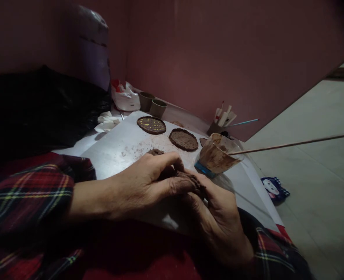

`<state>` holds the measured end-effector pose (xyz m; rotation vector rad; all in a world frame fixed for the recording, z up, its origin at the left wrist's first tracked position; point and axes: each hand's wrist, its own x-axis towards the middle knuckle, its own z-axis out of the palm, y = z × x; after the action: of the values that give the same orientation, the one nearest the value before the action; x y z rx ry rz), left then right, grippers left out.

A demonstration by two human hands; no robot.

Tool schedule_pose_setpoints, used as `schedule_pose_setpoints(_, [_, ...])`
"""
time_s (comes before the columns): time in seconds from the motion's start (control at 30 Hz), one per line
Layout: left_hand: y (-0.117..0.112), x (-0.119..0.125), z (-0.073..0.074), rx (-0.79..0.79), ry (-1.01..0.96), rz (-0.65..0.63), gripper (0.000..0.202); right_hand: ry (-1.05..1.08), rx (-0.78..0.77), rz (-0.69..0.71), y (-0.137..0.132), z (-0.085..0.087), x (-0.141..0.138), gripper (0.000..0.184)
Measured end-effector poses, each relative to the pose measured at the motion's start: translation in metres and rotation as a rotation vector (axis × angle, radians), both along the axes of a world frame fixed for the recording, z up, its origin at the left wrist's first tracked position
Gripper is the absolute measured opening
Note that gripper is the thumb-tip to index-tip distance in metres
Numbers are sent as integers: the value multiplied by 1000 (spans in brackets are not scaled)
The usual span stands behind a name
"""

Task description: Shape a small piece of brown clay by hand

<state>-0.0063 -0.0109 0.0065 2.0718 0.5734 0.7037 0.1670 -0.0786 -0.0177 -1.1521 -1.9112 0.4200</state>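
Between my two hands is a lump of brown clay-like paste (186,177), partly covered by the fingers. My left hand (151,182) closes on it from the left, thumb laid along its near side. From the right, my right hand (218,214) grips the same lump, its thumb underneath. Just past my left hand another brown piece (155,152) shows on the white sheet (107,155). Farther back lie a round brown disc (183,140) with a raised rim and a similar disc with yellow specks (151,125).
Right of my hands, a smeared glass (218,155) holds a long thin stick (294,144). Behind it stands a holder with sticks (221,120). Two cups (158,108) and a white bag (127,99) sit by the wall. A black plastic bag (43,109) lies left.
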Motion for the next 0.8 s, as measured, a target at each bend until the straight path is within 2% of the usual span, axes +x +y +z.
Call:
schedule_pose_setpoints(0.1, [0, 1, 1, -48, -24, -6, 23, -29, 6, -1, 0, 0, 1, 39])
schedule_pose_setpoints(0.27, [-1, 0, 2, -132, -39, -15, 24, 23, -50, -35, -3, -3, 3, 64])
schedule_pose_setpoints(0.53, [-4, 0, -9, -527, -253, -120, 23, 78, -30, -61, -6, -8, 2, 85])
schedule_pose_setpoints(0.67, [-4, 0, -11, -623, -310, -185, 24, 103, -41, 30, -5, -8, 3, 78])
schedule_pose_setpoints(0.8, [-3, -2, -6, -548, -214, -229, 24, 75, -71, 39, -5, -6, 5, 68])
